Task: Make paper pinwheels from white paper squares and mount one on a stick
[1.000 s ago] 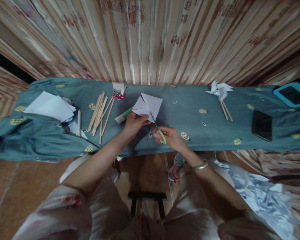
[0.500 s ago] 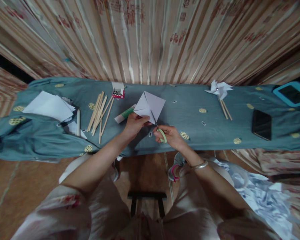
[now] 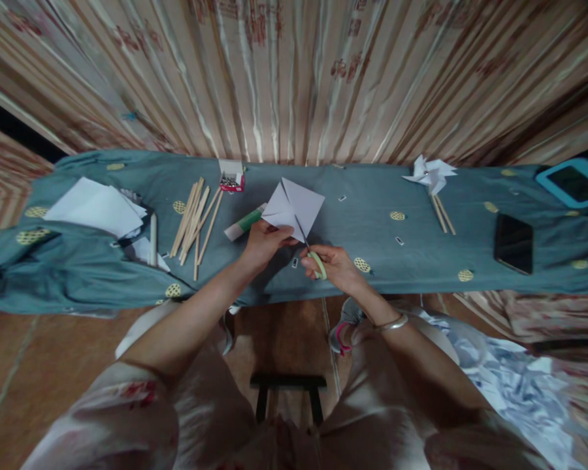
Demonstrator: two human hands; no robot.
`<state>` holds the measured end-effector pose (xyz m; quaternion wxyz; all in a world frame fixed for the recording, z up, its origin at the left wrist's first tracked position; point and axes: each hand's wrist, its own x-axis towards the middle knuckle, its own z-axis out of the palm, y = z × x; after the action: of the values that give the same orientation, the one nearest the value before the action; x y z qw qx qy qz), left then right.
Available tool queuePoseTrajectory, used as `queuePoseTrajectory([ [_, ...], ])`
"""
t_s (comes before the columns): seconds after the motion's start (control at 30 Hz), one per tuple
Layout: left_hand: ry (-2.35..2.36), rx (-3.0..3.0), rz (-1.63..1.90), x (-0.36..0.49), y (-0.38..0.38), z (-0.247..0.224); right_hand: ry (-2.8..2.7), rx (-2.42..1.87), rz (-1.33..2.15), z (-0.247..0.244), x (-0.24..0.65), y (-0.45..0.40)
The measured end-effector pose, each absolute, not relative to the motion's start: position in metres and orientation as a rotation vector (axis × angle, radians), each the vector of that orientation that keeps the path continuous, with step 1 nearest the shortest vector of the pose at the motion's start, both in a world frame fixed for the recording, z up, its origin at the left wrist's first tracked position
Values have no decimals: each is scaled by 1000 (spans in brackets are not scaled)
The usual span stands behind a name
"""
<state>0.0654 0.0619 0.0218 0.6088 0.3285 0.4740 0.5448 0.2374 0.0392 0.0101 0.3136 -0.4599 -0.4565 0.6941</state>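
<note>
A square sheet of white paper (image 3: 308, 203) is pinched at its near left edge by my left hand (image 3: 268, 243), thumb on top. Cuts run in from some of its corners. My right hand (image 3: 334, 266) is closed round the light green handles of a pair of scissors (image 3: 317, 262). The blades lie at the paper's near corner, along a cut line. Just left of the paper, a green and white tube (image 3: 245, 224) rests on the cloth, partly hidden by the paper and my left hand.
Left on the cloth-covered table (image 3: 372, 189) are a paper stack (image 3: 95, 207), a pale marker-like stick (image 3: 153, 239), several wooden sticks (image 3: 191, 222) and a small red box (image 3: 232, 181) of metal pins. Rightward lie white pinwheels (image 3: 430, 175), a black phone (image 3: 513, 243) and a blue-framed tablet (image 3: 573, 184).
Almost nothing differs. Both hands, the paper and the scissors stay in nearly the same place, with only a very slight shift of the view.
</note>
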Motion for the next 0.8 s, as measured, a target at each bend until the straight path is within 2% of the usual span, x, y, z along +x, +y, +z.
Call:
queuePoseTrajectory([
  [0.8,1111,746,1243,69,60,25,-1240,-1208,1803,12,237,39],
])
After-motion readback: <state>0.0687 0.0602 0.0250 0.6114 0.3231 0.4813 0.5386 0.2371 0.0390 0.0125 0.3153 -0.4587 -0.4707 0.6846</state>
